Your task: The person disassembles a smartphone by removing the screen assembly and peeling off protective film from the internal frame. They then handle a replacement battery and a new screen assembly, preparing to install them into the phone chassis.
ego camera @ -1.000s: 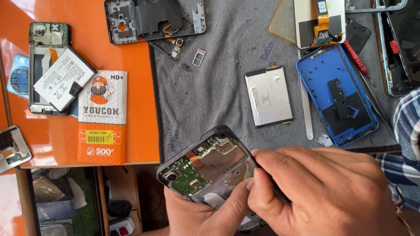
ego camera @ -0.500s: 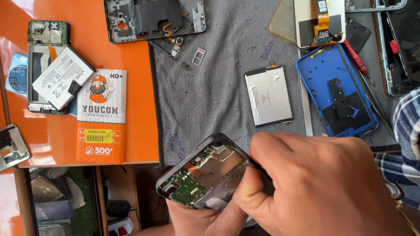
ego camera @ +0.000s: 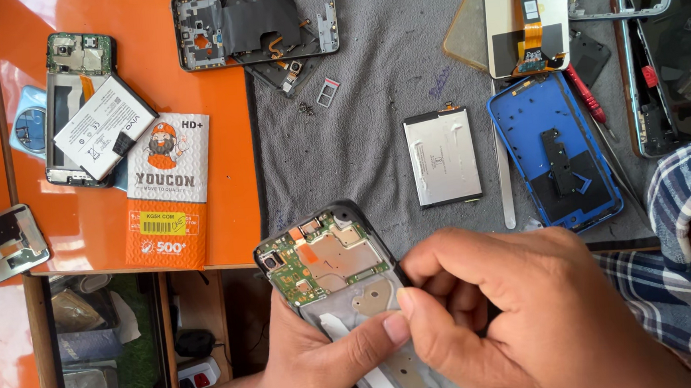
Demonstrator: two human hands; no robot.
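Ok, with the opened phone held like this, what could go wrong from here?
The opened phone is held past the table edge, so a slip could drop it to the floor. The right hand presses close to the bare circuit board, and a slip might scratch it. The loose battery nearby could get knocked.

Left hand (ego camera: 323,355) cupped, right hand (ego camera: 520,311) curled

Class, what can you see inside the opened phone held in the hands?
Inside the opened phone: a green circuit board and metal shields. The right hand covers its lower part.
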